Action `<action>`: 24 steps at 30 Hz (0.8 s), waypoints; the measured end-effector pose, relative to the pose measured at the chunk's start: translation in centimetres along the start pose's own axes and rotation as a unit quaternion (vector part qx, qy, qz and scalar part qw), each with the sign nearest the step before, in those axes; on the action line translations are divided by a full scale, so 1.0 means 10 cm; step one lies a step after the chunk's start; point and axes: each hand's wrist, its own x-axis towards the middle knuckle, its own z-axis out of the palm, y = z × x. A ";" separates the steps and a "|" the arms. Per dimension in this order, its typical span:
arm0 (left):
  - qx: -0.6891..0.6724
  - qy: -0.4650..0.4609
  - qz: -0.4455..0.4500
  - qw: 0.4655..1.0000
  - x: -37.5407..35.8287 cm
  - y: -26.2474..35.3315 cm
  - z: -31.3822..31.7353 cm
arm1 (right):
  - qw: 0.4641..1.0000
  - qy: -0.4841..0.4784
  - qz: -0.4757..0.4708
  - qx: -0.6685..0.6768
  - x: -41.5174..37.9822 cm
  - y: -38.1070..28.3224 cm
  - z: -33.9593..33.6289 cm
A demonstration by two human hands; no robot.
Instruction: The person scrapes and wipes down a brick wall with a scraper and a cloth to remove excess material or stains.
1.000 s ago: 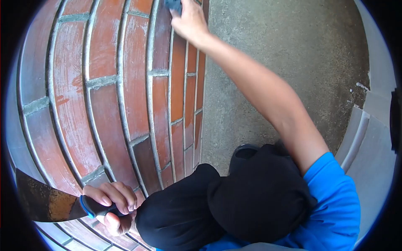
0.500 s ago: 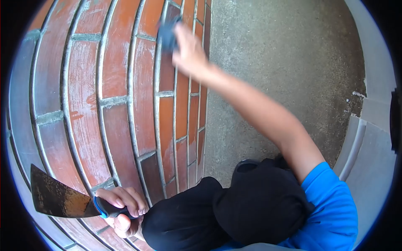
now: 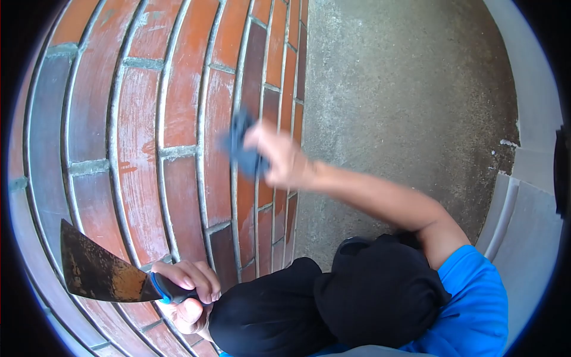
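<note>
My right hand presses a dark blue cloth against the red brick wall, near the wall's corner at mid height. The hand and cloth are motion-blurred. My left hand sits low at the bottom left, closed around the blue-and-black handle of a rusty wide-bladed scraper. The blade points left, held close to the bricks. My knees in black trousers are bent below me.
The brick wall has grey mortar joints and whitish smears on several bricks. A rough grey concrete floor spreads to the right of the wall. Pale paving slabs border it at the far right.
My right hand has swept the cloth down the wall from the top edge of view to mid height. The left hand with the scraper has stayed low, shifting slightly.
</note>
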 end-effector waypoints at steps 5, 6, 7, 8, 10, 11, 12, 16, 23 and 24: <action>0.007 0.016 0.012 1.000 -0.10 0.07 -0.09 | 0.978 0.099 0.159 -0.094 1.20 0.59 -0.14; 0.011 0.011 0.016 1.000 -0.10 0.07 -0.09 | 0.974 0.107 0.136 -0.145 1.10 0.29 0.07; 0.014 0.009 0.020 1.000 -0.10 0.07 -0.10 | 0.980 0.117 0.016 -0.158 0.88 0.19 0.35; 0.006 0.013 0.022 1.000 -0.10 0.05 -0.09 | 0.985 0.074 -0.095 -0.123 0.59 -0.14 0.44; 0.001 0.022 0.024 0.999 -0.08 0.02 -0.05 | 0.966 -0.084 -0.229 -0.083 -0.06 -0.57 0.58; -0.004 0.018 0.024 1.000 -0.07 0.02 -0.04 | 0.953 -0.117 -0.277 -0.044 -0.16 -0.64 0.57; -0.005 0.014 0.027 1.000 -0.08 0.02 -0.03 | 0.945 -0.129 -0.295 -0.058 -0.18 -0.55 0.53; 0.010 0.030 0.036 0.999 -0.17 0.09 -0.08 | 0.965 0.002 -0.165 -0.204 0.55 0.02 0.23; 0.004 0.057 0.054 0.997 -0.19 0.17 -0.09 | 0.976 0.111 0.082 -0.170 1.32 0.40 0.03; 0.006 0.058 0.056 0.997 -0.17 0.15 -0.09 | 0.975 0.121 -0.066 -0.172 1.04 0.15 0.20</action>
